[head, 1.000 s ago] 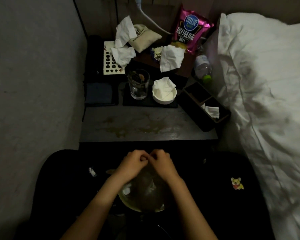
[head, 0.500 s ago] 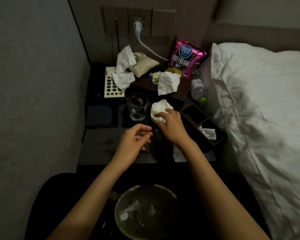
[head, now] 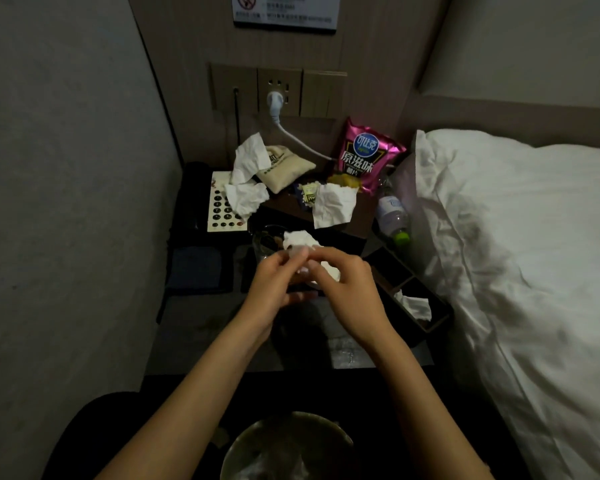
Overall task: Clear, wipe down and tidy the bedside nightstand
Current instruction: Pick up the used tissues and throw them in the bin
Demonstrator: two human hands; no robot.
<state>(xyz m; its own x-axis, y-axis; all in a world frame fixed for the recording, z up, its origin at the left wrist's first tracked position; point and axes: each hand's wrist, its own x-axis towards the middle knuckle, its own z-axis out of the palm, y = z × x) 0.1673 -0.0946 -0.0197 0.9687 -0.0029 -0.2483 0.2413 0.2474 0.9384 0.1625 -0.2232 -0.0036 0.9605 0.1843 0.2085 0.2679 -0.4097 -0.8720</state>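
Two hands meet over the middle of the nightstand worktop (head: 201, 344). Left hand (head: 274, 289) and right hand (head: 350, 289) both pinch one crumpled tissue (head: 300, 241), fingers curled on it, so each grip is clamped on the tissue. It is lifted above the dark tray area, just in front of a drinking glass (head: 265, 244) that is partly hidden by the hands.

Further back lie three more loose tissues: one (head: 252, 161) on a beige pouch (head: 286, 168), one (head: 246, 199) on the phone keypad (head: 222, 209), one (head: 333, 206) near a pink snack bag (head: 364, 157). A water bottle (head: 392, 216) lies at the bed side. A black divided box (head: 413, 292) on the right holds another tissue. The front of the worktop shows smears. A bin (head: 291, 445) sits below, near the camera. A white pillow (head: 520, 254) fills the right.
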